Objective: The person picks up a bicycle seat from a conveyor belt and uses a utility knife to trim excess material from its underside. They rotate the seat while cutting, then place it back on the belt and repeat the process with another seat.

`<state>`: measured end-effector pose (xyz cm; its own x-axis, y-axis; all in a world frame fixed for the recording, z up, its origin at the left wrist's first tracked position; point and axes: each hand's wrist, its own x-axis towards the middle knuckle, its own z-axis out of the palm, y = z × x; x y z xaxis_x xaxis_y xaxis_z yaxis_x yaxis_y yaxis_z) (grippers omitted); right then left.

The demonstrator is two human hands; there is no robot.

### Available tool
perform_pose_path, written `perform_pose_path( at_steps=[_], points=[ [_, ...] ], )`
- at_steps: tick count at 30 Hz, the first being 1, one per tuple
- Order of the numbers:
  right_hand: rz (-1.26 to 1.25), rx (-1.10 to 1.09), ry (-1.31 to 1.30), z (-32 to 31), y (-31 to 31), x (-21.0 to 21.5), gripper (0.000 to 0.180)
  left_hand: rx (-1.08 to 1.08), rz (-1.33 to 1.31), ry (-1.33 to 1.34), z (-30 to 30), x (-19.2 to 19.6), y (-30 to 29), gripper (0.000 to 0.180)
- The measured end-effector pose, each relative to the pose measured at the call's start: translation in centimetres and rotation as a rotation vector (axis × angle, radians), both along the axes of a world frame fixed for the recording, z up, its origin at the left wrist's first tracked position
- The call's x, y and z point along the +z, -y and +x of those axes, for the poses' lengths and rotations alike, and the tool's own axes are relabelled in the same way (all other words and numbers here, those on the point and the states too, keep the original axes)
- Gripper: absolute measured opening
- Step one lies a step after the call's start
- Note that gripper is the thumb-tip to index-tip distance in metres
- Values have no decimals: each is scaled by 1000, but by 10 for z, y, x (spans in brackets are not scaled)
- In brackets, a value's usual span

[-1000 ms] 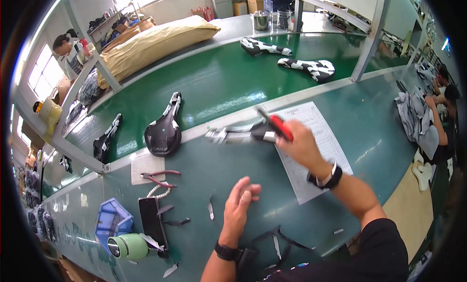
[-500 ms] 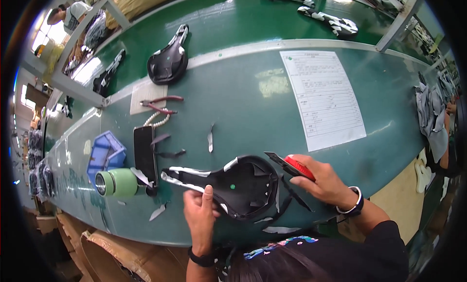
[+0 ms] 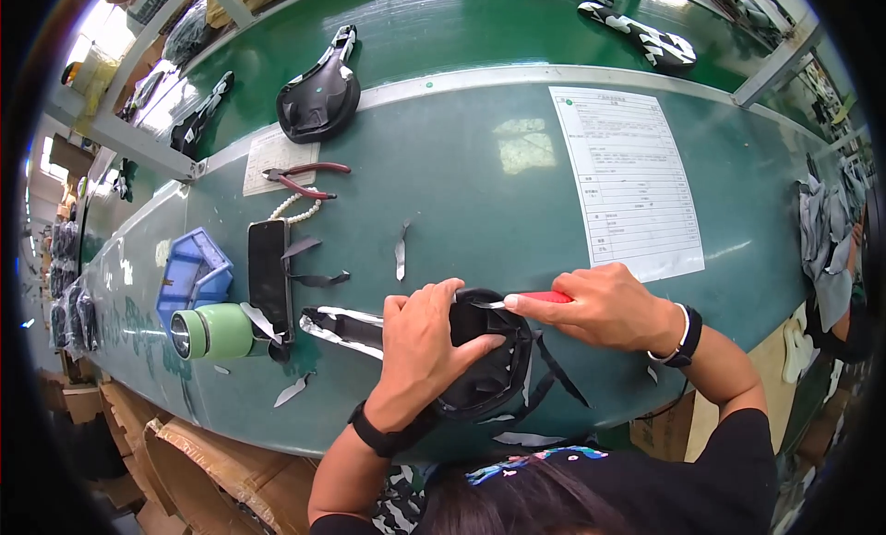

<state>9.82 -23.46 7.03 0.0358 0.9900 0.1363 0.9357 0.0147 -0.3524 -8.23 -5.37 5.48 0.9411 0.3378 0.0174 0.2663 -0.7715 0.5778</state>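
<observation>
A black bicycle saddle (image 3: 487, 387) with a black-and-white cover edge lies underside up on the bench in front of me, its narrow nose to the left. My left hand (image 3: 418, 347) lies across its middle, fingertips at the far rim and thumb on the inside, gripping it. In my right hand (image 3: 611, 306) is a red-handled utility knife (image 3: 546, 297). Its blade points left and meets the saddle's far rim, close to my left fingertips. Dark cut strips (image 3: 563, 380) lie beside the wide end of the saddle.
Left of the saddle are a phone (image 3: 269, 275), a green flask (image 3: 218, 332) and a blue plastic bin (image 3: 192, 278). Red-handled pliers (image 3: 300, 177) lie beyond. A printed sheet (image 3: 630, 180) rests at the right. Another saddle (image 3: 318, 101) sits by the raised back edge.
My left hand has moved from the saddle's near side up over its middle. My right hand has brought the knife from above the wide end onto the far rim.
</observation>
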Motion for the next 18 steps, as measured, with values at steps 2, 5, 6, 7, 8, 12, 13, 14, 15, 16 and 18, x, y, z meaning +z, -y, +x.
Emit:
perform_pose_path(
  at_steps=[2,5,6,7,8,12,13,14,15,16,18],
  points=[
    [30,62,41,7,-4,0,61,19,28,66,3,-3,2,67],
    [-75,82,128,13,-1,7,58,20,30,81,1,-3,1,67],
    [-79,84,126,14,1,5,58,21,32,81,1,-4,0,67],
    [-86,68,85,14,3,2,58,21,34,84,1,-4,0,67],
    [-93,52,44,13,4,1,58,23,31,84,2,-3,0,67],
    [-137,38,-70,11,2,3,59,39,14,124,1,-3,-1,66],
    [-129,47,-59,13,-1,4,60,50,20,149,2,-4,0,65],
    [-120,57,-48,14,-4,5,61,52,17,151,3,-4,0,65],
    [-122,58,-45,16,-5,6,61,47,9,154,3,-4,0,64],
    [-116,76,-8,17,-7,7,62,46,3,153,2,-5,0,64],
    [-110,99,29,19,-11,8,63,52,4,161,2,-7,0,65]
  ],
)
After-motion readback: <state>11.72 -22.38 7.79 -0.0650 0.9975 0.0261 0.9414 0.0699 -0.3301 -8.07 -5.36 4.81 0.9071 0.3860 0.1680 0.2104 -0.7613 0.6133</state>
